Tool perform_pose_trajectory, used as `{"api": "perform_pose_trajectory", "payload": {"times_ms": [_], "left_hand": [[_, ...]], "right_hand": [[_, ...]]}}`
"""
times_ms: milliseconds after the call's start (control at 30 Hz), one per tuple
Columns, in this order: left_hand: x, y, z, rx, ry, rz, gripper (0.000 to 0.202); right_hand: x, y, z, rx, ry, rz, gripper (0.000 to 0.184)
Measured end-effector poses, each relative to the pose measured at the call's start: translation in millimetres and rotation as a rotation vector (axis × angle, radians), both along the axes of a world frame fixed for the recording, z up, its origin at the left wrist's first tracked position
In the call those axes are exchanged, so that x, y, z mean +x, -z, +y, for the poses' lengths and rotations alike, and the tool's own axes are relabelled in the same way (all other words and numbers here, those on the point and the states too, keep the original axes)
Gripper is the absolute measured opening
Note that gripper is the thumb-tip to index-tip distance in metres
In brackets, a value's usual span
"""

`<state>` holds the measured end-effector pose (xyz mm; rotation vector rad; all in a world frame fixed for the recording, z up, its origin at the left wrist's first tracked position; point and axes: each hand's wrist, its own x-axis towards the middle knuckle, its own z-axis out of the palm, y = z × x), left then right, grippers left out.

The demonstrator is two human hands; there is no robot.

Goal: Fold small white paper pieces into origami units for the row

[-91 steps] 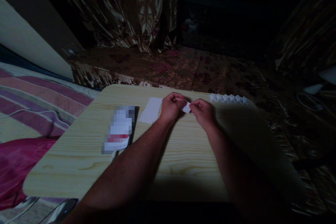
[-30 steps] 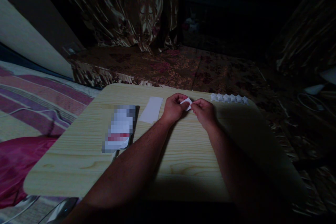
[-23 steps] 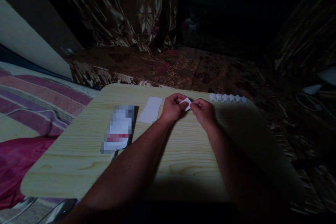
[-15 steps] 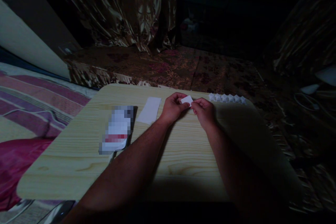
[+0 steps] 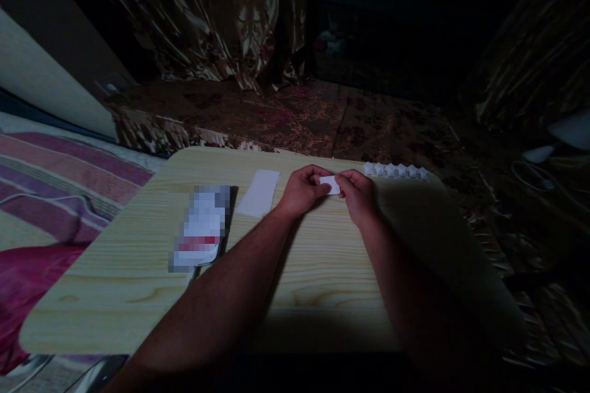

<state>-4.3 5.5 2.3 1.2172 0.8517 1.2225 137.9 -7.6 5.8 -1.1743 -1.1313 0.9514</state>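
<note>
A small folded piece of white paper (image 5: 330,185) is pinched between my two hands above the far part of the table. My left hand (image 5: 305,190) grips its left end, thumb on top. On the other end, my right hand (image 5: 357,191) closes with thumb and fingers. Left of my hands lies a flat stack or sheet of white paper strips (image 5: 259,192). Several small white folded paper stars (image 5: 396,171) sit in a row along the far right edge of the table.
The light wood-grain table (image 5: 152,233) has rounded corners. A phone-like device (image 5: 200,227), blurred out, lies at left with a cable. Striped bedding (image 5: 50,178) is on the left, a patterned cloth-covered ledge (image 5: 276,113) behind, and a white lamp-like object (image 5: 569,133) at far right.
The folded paper has turned from a tilted position to nearly level. My right hand has shifted slightly left and its thumb now lies on the paper's right end. The view has moved slightly.
</note>
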Motion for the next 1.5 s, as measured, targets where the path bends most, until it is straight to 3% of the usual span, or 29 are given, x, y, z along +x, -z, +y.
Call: {"api": "perform_pose_trajectory", "payload": {"times_ms": [267, 533, 867, 1500], "left_hand": [[-1.8, -2.6, -0.2, -0.049, -0.008, -0.057, 0.035], [0.1, 1.7, -1.3, 0.026, 0.026, 0.003, 0.031], [-1.6, -3.9, -2.3, -0.051, -0.042, -0.014, 0.028], [-1.2, -0.9, -2.9, 0.009, -0.077, 0.025, 0.024]], "right_hand": [[0.6, 2.6, 1.4, 0.022, -0.02, 0.04, 0.015], [0.6, 1.0, 0.9, -0.016, -0.015, 0.017, 0.02], [3.6, 2.9, 1.3, -0.003, -0.062, 0.01, 0.021], [-0.6, 0.0, -0.4, -0.031, -0.057, -0.033, 0.02]]}}
